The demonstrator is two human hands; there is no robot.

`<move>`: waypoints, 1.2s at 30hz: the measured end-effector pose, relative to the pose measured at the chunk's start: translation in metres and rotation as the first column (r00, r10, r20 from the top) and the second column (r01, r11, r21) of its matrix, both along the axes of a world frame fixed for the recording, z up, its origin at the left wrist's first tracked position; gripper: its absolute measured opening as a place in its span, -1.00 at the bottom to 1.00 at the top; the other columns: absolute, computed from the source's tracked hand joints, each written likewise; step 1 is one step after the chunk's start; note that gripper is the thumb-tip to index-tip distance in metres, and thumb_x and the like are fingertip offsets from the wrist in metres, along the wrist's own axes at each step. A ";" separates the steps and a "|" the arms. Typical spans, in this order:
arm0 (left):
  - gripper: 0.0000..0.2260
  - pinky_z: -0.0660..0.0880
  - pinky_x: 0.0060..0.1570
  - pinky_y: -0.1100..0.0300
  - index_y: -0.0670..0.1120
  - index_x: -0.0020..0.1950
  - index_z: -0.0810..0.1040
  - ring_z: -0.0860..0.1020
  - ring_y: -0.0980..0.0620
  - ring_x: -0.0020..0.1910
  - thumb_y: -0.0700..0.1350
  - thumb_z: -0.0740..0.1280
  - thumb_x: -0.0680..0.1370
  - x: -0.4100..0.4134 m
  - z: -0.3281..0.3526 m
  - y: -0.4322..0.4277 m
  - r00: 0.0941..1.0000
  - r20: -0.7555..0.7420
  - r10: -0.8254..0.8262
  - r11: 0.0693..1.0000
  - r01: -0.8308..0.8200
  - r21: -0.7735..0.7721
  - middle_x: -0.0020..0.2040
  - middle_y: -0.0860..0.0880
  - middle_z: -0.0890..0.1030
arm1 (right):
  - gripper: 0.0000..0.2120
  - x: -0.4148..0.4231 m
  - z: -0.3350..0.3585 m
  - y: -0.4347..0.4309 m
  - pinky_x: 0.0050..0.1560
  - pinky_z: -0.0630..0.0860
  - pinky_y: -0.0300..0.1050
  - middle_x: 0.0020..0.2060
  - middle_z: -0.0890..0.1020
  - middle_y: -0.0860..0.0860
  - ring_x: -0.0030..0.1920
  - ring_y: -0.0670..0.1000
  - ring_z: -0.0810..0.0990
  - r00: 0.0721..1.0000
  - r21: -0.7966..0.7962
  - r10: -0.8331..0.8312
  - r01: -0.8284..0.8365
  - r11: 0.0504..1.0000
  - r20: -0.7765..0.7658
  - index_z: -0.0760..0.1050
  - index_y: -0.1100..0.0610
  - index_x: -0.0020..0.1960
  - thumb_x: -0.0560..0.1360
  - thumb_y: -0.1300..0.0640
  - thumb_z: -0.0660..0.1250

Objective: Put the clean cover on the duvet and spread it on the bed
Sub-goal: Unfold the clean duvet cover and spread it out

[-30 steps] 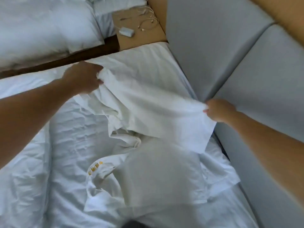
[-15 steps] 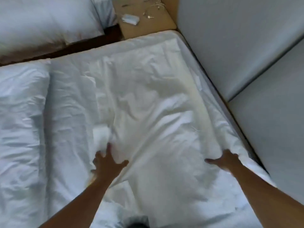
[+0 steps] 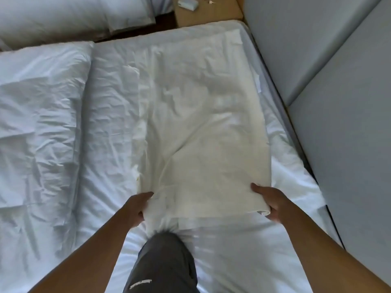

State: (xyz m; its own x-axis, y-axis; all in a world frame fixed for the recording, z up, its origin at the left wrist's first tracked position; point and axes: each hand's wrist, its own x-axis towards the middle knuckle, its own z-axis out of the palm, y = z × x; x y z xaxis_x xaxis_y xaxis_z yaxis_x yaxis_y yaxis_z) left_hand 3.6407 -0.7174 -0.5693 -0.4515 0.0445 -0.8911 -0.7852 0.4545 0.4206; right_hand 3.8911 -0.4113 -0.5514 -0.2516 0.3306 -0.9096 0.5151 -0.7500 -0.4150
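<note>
A cream-white duvet cover [image 3: 203, 132] lies folded lengthwise in a long strip on the bed, running from my hands toward the far end of the mattress. My left hand [image 3: 135, 210] grips its near left corner, fingers curled into bunched cloth. My right hand [image 3: 268, 204] holds the near right corner, fingers curled round the rolled edge. A crumpled white duvet [image 3: 40, 127] lies along the left side of the bed. My knee in dark trousers [image 3: 165, 259] rests on the white sheet [image 3: 292, 180] just below the cover.
A grey padded wall panel [image 3: 338, 102] runs along the bed's right side. A second bed with white pillows [image 3: 69, 15] stands at the top left. A wooden bedside surface [image 3: 211, 13] holds a small white charger [image 3: 188, 3] and cables.
The cover, first lifted in a loose heap between my raised hands, now lies flat in a long strip. Both hands have come back toward me and hold its near corners.
</note>
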 end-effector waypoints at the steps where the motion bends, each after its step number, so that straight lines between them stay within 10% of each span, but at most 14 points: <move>1: -0.85 0.55 -0.14 -0.01 -0.24 0.12 0.59 0.59 -0.19 -0.16 -0.21 0.37 0.59 0.004 0.016 0.005 0.999 -0.009 0.034 0.999 -0.033 0.022 -0.09 -0.23 0.62 | -0.65 -0.002 0.019 0.005 -0.30 0.49 -0.08 -0.13 0.71 0.10 -0.18 0.11 0.66 0.999 -0.014 -0.003 0.003 1.000 -0.033 0.52 0.18 0.21 0.49 0.10 0.49; 7: -0.88 0.55 -0.21 0.03 -0.24 -0.09 0.53 0.56 -0.18 -0.29 -0.40 0.25 0.48 0.029 0.111 0.001 0.995 -0.047 0.092 0.989 -0.085 0.122 -0.20 -0.22 0.55 | -0.57 -0.006 0.137 0.050 -0.69 0.28 -0.30 -0.25 0.63 0.10 -0.53 0.02 0.50 0.962 -0.062 0.042 -0.061 0.996 -0.271 0.52 0.21 0.17 0.40 0.03 0.49; 11: -0.82 0.59 -0.08 -0.01 -0.23 -0.24 0.39 0.41 -0.10 -0.34 -0.42 0.18 0.52 0.059 0.140 -0.012 0.960 -0.083 0.266 0.955 -0.251 0.156 -0.23 -0.19 0.39 | -0.64 -0.009 0.202 0.052 -0.51 0.50 -0.20 -0.20 0.66 0.08 -0.36 0.03 0.61 0.933 0.055 0.153 -0.142 0.988 -0.327 0.56 0.15 0.09 0.32 0.11 0.50; 16: -0.72 0.57 -0.09 0.15 -0.29 0.32 0.44 0.51 -0.07 -0.06 -0.36 0.21 0.61 0.095 0.159 0.010 0.879 -0.056 0.474 0.864 -0.452 0.223 0.01 -0.16 0.50 | -0.69 -0.017 0.241 0.029 -0.02 0.62 0.13 -0.01 0.70 0.19 -0.07 0.17 0.69 0.906 0.162 0.193 -0.140 0.977 -0.378 0.58 0.24 0.13 0.39 0.31 0.42; 22: -0.71 0.48 -0.18 0.07 -0.10 0.30 0.50 0.59 -0.16 0.01 -0.05 0.22 0.61 0.107 0.203 0.032 0.727 -0.125 0.675 0.725 -0.624 0.291 0.13 -0.11 0.61 | -0.77 0.001 0.248 -0.007 -0.31 0.62 0.04 -0.13 0.69 0.25 -0.19 0.21 0.72 0.916 0.148 0.149 -0.100 0.984 -0.373 0.64 0.31 -0.09 0.37 0.50 0.29; 25: -0.47 0.53 -0.17 0.05 -0.17 0.04 0.51 0.59 -0.09 -0.14 0.30 0.45 0.46 0.108 0.217 0.029 0.808 -0.220 0.547 0.835 -0.509 0.207 -0.04 -0.06 0.63 | -0.68 0.009 0.245 -0.023 -0.30 0.63 0.04 -0.25 0.70 0.23 -0.26 0.19 0.72 0.928 0.207 0.174 -0.108 0.972 -0.330 0.67 0.24 -0.31 0.36 0.55 0.25; 30: -0.77 0.55 0.03 -0.06 -0.19 0.08 0.55 0.56 -0.19 -0.01 -0.20 0.50 0.49 0.107 0.216 0.016 0.965 -0.211 0.156 0.978 -0.121 0.172 0.02 -0.18 0.61 | -0.71 0.003 0.240 -0.058 -0.35 0.58 -0.09 -0.19 0.64 0.15 -0.28 0.10 0.65 0.944 0.351 0.279 -0.206 0.914 -0.173 0.49 0.25 0.08 0.45 0.49 0.17; 36: -0.88 0.60 0.08 -0.08 -0.16 0.04 0.60 0.65 -0.14 -0.04 -0.13 0.40 0.58 0.118 0.241 0.011 0.860 -0.447 -0.244 0.940 0.322 0.107 -0.04 -0.11 0.67 | -0.77 -0.014 0.252 -0.122 -0.29 0.40 -0.20 -0.06 0.53 -0.03 -0.15 -0.06 0.50 0.805 0.559 0.583 -0.537 0.632 0.114 0.41 0.04 0.07 0.50 0.30 0.18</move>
State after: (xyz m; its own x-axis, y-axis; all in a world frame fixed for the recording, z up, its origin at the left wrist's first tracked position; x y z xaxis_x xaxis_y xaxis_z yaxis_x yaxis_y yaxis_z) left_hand 3.7587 -0.7066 -0.3280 -0.7258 0.3629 -0.5844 -0.3631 0.5194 0.7735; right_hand 3.8772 -0.5336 -0.2994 -0.6112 0.5270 -0.5905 0.7113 0.0386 -0.7018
